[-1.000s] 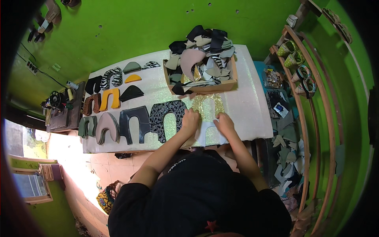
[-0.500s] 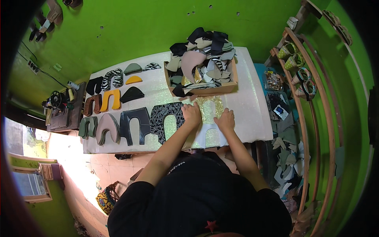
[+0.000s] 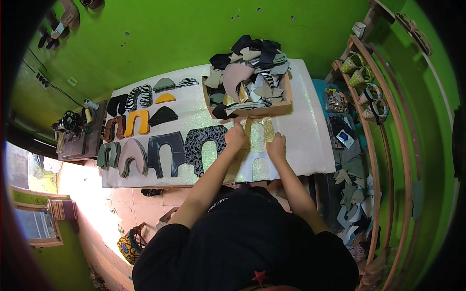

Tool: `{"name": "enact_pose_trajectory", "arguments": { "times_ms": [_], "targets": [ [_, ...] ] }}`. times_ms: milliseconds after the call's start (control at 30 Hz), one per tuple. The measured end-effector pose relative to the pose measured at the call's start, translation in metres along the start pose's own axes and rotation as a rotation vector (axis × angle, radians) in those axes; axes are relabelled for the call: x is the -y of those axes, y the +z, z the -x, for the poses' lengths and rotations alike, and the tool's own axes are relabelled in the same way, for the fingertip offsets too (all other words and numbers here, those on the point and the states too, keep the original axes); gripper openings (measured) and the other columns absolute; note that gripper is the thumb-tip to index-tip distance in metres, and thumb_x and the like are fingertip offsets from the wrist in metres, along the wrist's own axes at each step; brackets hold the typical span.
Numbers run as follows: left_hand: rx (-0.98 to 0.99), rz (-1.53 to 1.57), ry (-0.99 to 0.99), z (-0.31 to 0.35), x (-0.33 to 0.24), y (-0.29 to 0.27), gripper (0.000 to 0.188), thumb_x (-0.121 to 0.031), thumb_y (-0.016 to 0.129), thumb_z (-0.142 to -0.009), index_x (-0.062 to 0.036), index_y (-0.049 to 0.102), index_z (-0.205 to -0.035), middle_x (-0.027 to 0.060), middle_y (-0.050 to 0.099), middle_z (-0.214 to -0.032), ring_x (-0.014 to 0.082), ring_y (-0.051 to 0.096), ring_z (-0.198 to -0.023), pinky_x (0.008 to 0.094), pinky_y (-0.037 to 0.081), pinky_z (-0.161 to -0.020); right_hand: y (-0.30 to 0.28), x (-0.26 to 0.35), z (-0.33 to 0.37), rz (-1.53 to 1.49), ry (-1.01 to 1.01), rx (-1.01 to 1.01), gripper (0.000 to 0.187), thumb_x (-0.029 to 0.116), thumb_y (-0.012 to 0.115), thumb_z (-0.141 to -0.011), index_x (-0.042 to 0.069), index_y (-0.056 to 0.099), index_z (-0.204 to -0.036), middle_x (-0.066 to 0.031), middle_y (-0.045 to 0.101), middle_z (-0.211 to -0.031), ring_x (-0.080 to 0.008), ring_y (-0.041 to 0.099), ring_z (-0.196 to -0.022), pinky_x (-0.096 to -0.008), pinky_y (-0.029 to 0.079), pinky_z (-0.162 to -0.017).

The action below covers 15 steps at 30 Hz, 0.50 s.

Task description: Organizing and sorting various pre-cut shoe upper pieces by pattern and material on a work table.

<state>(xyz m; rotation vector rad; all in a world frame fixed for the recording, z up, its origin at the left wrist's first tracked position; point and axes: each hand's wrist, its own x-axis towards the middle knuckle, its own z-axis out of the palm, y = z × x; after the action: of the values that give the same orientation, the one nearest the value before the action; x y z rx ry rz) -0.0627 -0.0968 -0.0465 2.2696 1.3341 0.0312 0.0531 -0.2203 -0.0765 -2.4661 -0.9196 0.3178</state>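
Observation:
A gold glittery U-shaped piece [image 3: 259, 125] lies between my hands near the front right of the table, arch away from me. My left hand [image 3: 236, 137] is closed at its left leg; the fingertips are partly hidden. With bent fingers, my right hand [image 3: 276, 147] pinches the right leg. Just nearer to me is a white U-shaped piece [image 3: 249, 160], its arch close under the gold legs. Left of my left hand rests a black patterned U-shaped piece [image 3: 194, 148], then a dark grey stack [image 3: 154, 150] of the same shape.
An open box [image 3: 279, 109] heaped with offcuts stands at the table's back. Several stacks of cut pieces [image 3: 137, 121] sit in rows at the left. Beyond the left edge is a sewing machine [image 3: 71, 121]; a wooden shoe rack [image 3: 371, 97] stands right.
The gold piece has shifted slightly and catches the light differently. My left hand has turned, its fingers drawn closer together. My right hand has moved slightly toward me and its fingers have curled in.

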Motion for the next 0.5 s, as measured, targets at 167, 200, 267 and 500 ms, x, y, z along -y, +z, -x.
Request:
{"name": "enact_pose_trajectory", "arguments": {
  "times_ms": [167,200,267,500],
  "targets": [
    [-0.027,0.217,0.03,0.0,0.012,0.01,0.041,-0.018,0.064,-0.069,-0.0026,0.047,-0.102,0.0227,0.06,-0.082,0.0373,0.06,-0.079,0.0441,0.047,-0.069,0.001,-0.013,-0.01,-0.106,-0.022,-0.039,0.027,0.007,0.055,-0.069,-0.007,0.055,-0.092,-0.0291,0.054,-0.086,-0.0414,0.054,-0.082,-0.0415,0.045,-0.077],
    [-0.008,0.179,0.005,0.005,0.003,0.006,0.037,-0.016,0.061,-0.073,0.0002,0.046,-0.102,0.0234,0.06,-0.086,0.0369,0.06,-0.082,0.0437,0.048,-0.07,-0.001,-0.02,-0.012,-0.129,0.02,-0.005,0.027,0.007,0.055,-0.069,-0.006,0.055,-0.093,-0.0282,0.055,-0.086,-0.0412,0.054,-0.081,-0.0416,0.045,-0.077],
    [0.006,0.139,-0.02,0.013,-0.007,0.001,0.033,-0.015,0.057,-0.077,0.003,0.046,-0.102,0.0241,0.06,-0.089,0.0364,0.06,-0.084,0.0433,0.048,-0.072,-0.003,-0.026,-0.014,-0.155,0.059,0.028,0.027,0.007,0.055,-0.07,-0.005,0.055,-0.093,-0.0273,0.056,-0.086,-0.0409,0.055,-0.08,-0.0418,0.045,-0.076],
    [-0.097,-0.187,0.128,0.023,0.004,0.018,0.029,-0.018,0.058,-0.075,-0.0012,0.056,-0.098,0.0182,0.061,-0.087,0.0336,0.059,-0.085,0.0396,0.049,-0.071,-0.009,-0.021,-0.002,-0.092,0.012,-0.014,0.034,0.013,0.061,-0.071,-0.001,0.052,-0.101,-0.0217,0.052,-0.098,-0.0376,0.052,-0.092,-0.0417,0.044,-0.078]
  ]
}}
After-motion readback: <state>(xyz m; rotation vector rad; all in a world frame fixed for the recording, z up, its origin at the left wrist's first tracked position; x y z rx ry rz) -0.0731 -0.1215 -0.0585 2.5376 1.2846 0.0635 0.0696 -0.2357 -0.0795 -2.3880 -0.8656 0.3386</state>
